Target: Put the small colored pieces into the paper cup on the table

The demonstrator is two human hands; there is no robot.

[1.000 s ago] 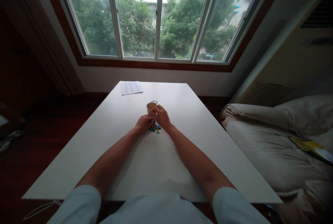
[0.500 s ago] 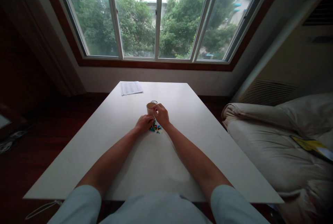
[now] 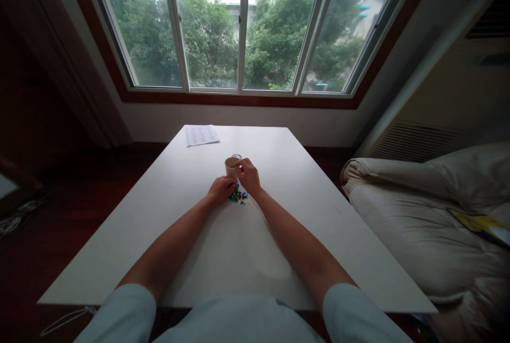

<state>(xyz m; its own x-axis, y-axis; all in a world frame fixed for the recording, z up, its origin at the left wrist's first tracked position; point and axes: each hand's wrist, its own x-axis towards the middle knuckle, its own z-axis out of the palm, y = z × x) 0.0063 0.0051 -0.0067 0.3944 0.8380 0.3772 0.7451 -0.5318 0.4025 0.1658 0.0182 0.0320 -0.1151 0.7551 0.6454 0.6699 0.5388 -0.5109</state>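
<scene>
A small tan paper cup (image 3: 230,165) stands upright in the middle of the white table (image 3: 167,210). Just in front of it lies a little heap of small coloured pieces (image 3: 238,196). My right hand (image 3: 248,175) is raised beside the cup with its fingertips pinched together at the rim; what they pinch is too small to make out. My left hand (image 3: 220,189) rests on the table at the left edge of the heap, fingers curled down among the pieces. A small dark ring-like thing (image 3: 236,156) lies just behind the cup.
A printed sheet of paper (image 3: 202,135) lies at the table's far left corner. A bed with pale bedding (image 3: 422,215) and a yellow item (image 3: 478,223) stands to the right. A wide window (image 3: 243,24) fills the far wall. Dark floor lies to the left.
My right hand has lifted from the heap of pieces up to the cup's rim. My left hand has stayed at the heap.
</scene>
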